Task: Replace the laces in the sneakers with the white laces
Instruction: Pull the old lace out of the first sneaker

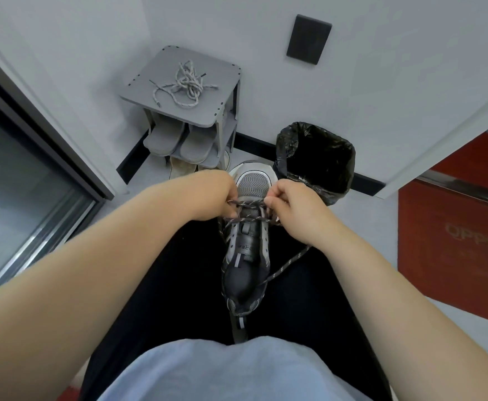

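Sneaker (247, 250) is seen resting on the lap (179, 270), toe pointed away from the person. A dark lace (287, 264) is threaded through the eyelets nearest the toe, with one end trailing off to the right. The lace is pinched by the left hand (219, 198) and the right hand (292, 204), fingers curled, one on each side of the toe. White laces (185, 82) are found tangled on top of a grey rack (216, 82) against the wall. Slippers (179, 140) are stored beneath. A bin (283, 151) is placed beside the rack.
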The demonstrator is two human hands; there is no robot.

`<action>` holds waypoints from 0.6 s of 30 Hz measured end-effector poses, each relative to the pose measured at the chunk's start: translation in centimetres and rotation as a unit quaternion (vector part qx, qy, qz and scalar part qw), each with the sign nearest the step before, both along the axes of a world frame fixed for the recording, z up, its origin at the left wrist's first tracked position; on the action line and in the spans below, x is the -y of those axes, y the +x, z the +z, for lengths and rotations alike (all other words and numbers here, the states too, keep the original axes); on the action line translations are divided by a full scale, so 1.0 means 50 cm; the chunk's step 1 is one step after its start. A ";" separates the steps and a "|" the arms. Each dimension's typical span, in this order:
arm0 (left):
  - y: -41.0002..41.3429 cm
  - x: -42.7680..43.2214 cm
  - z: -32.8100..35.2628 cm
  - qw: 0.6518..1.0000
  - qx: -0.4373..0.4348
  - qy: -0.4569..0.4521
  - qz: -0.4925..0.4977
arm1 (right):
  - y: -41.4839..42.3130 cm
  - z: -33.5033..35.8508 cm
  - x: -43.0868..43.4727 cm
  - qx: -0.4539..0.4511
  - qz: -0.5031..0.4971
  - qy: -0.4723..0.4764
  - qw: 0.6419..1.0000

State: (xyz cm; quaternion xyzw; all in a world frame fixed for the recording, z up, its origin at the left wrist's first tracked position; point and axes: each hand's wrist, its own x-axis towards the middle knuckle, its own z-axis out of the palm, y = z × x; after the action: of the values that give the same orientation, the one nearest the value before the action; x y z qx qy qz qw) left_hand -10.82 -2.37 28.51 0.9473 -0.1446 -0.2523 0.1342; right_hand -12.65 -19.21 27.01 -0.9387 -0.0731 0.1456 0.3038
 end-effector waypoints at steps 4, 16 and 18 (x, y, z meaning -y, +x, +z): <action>0.014 -0.012 -0.001 1.000 0.017 0.003 -0.015 | 0.014 0.014 0.015 -0.064 0.009 -0.005 0.998; -0.009 -0.029 -0.013 0.969 0.031 -0.198 0.144 | 0.004 0.021 0.006 -0.015 0.029 -0.161 0.986; 0.000 -0.050 -0.004 0.970 0.083 -0.172 0.149 | 0.015 0.045 0.025 -0.001 0.037 -0.209 0.977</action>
State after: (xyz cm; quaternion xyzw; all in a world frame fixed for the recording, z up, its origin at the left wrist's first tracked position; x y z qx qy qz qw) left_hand -10.81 0.12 28.31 0.9385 -0.0533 -0.1210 0.3190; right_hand -11.90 -20.44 29.26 -0.9779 -0.0753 0.1700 0.0957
